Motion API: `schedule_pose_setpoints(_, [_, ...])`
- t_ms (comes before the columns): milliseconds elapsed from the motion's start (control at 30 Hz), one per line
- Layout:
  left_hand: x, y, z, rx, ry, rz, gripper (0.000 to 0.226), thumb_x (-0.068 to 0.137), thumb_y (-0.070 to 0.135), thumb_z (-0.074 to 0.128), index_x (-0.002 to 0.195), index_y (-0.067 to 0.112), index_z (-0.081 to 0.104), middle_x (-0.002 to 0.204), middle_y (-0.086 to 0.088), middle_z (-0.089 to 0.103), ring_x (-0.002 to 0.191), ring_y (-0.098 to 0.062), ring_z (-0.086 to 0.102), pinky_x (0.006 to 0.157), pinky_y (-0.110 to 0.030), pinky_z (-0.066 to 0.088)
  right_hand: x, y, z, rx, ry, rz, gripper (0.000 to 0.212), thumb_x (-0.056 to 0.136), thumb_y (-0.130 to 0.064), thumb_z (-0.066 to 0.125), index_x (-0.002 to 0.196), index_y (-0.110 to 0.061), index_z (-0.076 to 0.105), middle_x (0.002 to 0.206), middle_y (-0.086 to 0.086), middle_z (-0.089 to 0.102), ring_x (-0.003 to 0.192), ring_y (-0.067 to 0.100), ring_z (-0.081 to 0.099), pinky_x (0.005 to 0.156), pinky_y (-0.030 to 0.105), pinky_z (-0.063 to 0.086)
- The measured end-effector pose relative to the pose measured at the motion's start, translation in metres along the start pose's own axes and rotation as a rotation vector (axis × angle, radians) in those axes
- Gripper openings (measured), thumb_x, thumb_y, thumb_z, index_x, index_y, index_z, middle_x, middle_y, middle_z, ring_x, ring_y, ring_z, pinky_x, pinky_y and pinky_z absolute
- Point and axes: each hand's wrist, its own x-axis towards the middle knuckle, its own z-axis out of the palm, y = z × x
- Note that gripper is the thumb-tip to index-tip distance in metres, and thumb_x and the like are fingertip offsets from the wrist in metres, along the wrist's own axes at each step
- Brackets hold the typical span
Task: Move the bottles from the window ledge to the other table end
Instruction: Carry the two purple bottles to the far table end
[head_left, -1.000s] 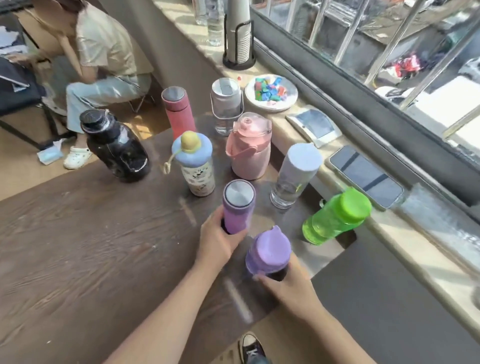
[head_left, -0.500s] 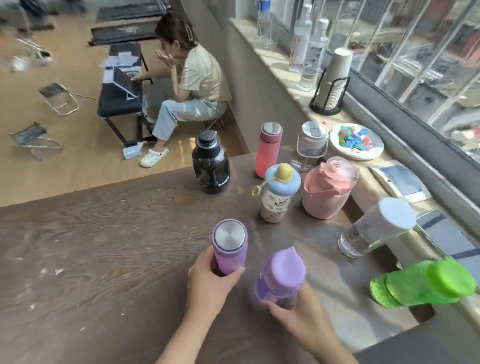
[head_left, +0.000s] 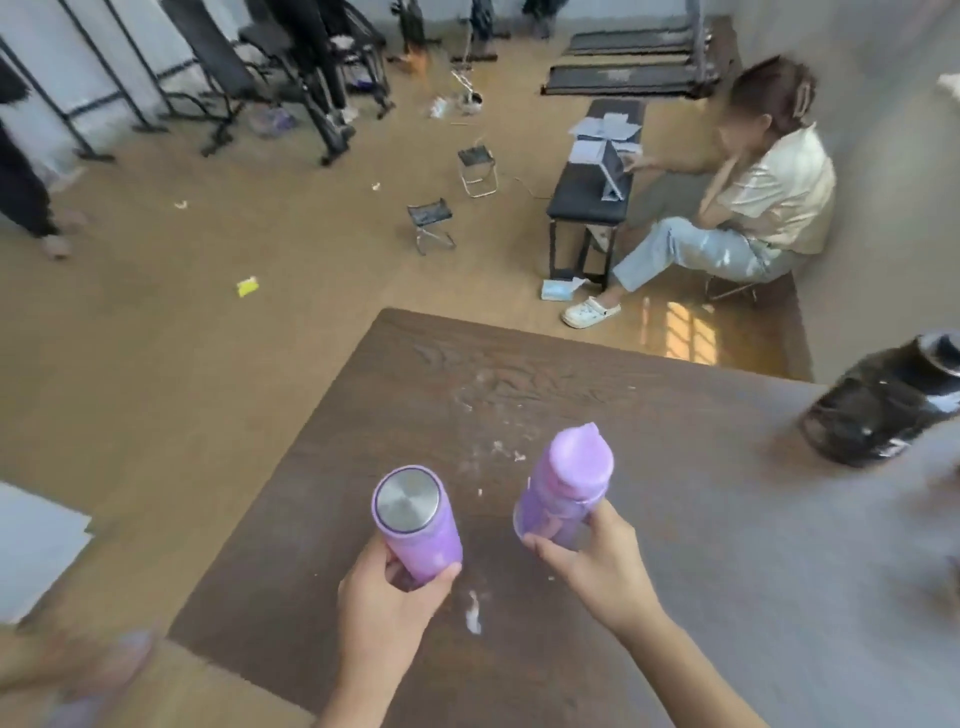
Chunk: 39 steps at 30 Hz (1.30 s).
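Note:
My left hand (head_left: 387, 603) grips a purple flask with a steel lid (head_left: 415, 522) by its lower body. My right hand (head_left: 592, 561) holds a lilac bottle with a rounded cap (head_left: 569, 486) near its base. Both bottles are upright and lifted above the dark wooden table (head_left: 675, 519), near its left end. A black jug (head_left: 878, 410) stands on the table at the far right, blurred. The window ledge and the other bottles are out of view.
The table's left edge runs diagonally beside my left hand, with wooden floor beyond. White specks mark the tabletop. A seated person (head_left: 748, 208) and a black bench (head_left: 592, 192) are past the far edge. Small folding stools (head_left: 431, 223) stand on the floor.
I have lifted both purple bottles and swung left, away from the window ledge. The other bottles have left the view; only the black jug remains at the right.

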Motion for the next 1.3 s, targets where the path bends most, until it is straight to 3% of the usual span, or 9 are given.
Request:
schedule_pose_setpoints(100, [0.016,-0.027,-0.047,-0.026,0.066,-0.047,0.038,0.064,0.009,0.098,0.089,0.027,0.076,0.086,0.031,0.079,0.087,0.013,0.074,0.070,-0.002,0.051,0.029,-0.028,0.069,-0.008,-0.087,-0.015,0.046,0.067,-0.046,0.088,0.103,-0.027,0.067,0.097,-0.011,0.076,0.093,0.010,0.071,0.080,0.037,0.059])
schedule_pose_setpoints(167, [0.026,-0.045,-0.071,-0.041,0.114,-0.067,0.039,0.064,0.009,0.099,0.089,0.028,0.076,0.089,0.030,0.079,0.089,0.012,0.074,0.072,-0.003,0.052,0.047,-0.046,0.111,-0.033,-0.139,-0.046,0.055,0.065,-0.054,0.085,0.102,-0.021,0.065,0.097,-0.004,0.076,0.095,0.019,0.071,0.082,0.043,0.058])
schedule_pose_setpoints(333, [0.043,-0.082,-0.112,-0.092,0.205,-0.078,0.043,0.066,0.008,0.098,0.096,0.031,0.077,0.094,0.028,0.079,0.091,0.009,0.075,0.076,-0.004,0.053,0.074,-0.089,0.200,-0.036,-0.231,-0.121,0.052,0.066,-0.050,0.086,0.105,-0.023,0.063,0.100,-0.008,0.074,0.096,0.013,0.070,0.084,0.036,0.058])
schedule_pose_setpoints(500, [0.046,-0.115,-0.134,-0.128,0.275,-0.092,0.043,0.066,0.007,0.097,0.097,0.031,0.077,0.095,0.017,0.083,0.093,-0.002,0.078,0.085,-0.029,0.060,0.081,-0.104,0.252,-0.036,-0.265,-0.162,0.055,0.065,-0.049,0.086,0.106,-0.021,0.062,0.101,-0.008,0.073,0.095,0.014,0.069,0.085,0.037,0.057])
schedule_pose_setpoints(700, [0.039,-0.132,-0.141,-0.172,0.287,-0.138,0.045,0.065,0.007,0.098,0.091,0.035,0.076,0.093,0.024,0.082,0.093,0.009,0.075,0.083,-0.026,0.056,0.083,-0.095,0.275,-0.095,-0.269,-0.178,0.048,0.067,-0.042,0.090,0.097,-0.028,0.055,0.097,-0.007,0.070,0.090,0.017,0.066,0.080,0.033,0.055])
schedule_pose_setpoints(900, [0.041,-0.138,-0.136,-0.184,0.272,-0.113,0.043,0.067,0.004,0.097,0.092,0.032,0.076,0.094,0.027,0.081,0.094,0.007,0.077,0.084,-0.026,0.057,0.085,-0.092,0.279,-0.119,-0.266,-0.208,0.052,0.068,-0.039,0.091,0.108,-0.026,0.060,0.104,-0.007,0.070,0.099,0.016,0.066,0.087,0.034,0.055])
schedule_pose_setpoints(1067, [0.041,-0.140,-0.135,-0.167,0.271,-0.094,0.042,0.070,0.007,0.096,0.095,0.034,0.075,0.099,0.029,0.079,0.097,0.008,0.075,0.089,-0.030,0.058,0.086,-0.086,0.281,-0.158,-0.282,-0.259,0.063,0.071,-0.041,0.089,0.120,-0.013,0.061,0.114,-0.001,0.067,0.110,0.021,0.062,0.093,0.034,0.050])
schedule_pose_setpoints(1200, [0.036,-0.140,-0.132,-0.120,0.299,-0.096,0.057,0.065,0.012,0.099,0.107,0.038,0.069,0.108,0.029,0.075,0.105,0.002,0.073,0.090,-0.027,0.055,0.088,-0.083,0.278,-0.173,-0.334,-0.257,0.084,0.070,-0.044,0.090,0.139,-0.014,0.053,0.131,0.000,0.062,0.126,0.021,0.056,0.105,0.038,0.047])
schedule_pose_setpoints(1300, [0.019,-0.137,-0.125,0.051,0.444,-0.137,0.064,0.061,0.021,0.101,0.108,0.037,0.062,0.098,0.018,0.071,0.092,-0.004,0.066,0.079,-0.033,0.052,0.086,-0.077,0.265,-0.154,-0.384,-0.241,0.104,0.068,-0.044,0.091,0.155,-0.016,0.041,0.148,0.001,0.055,0.139,0.018,0.050,0.115,0.040,0.041])
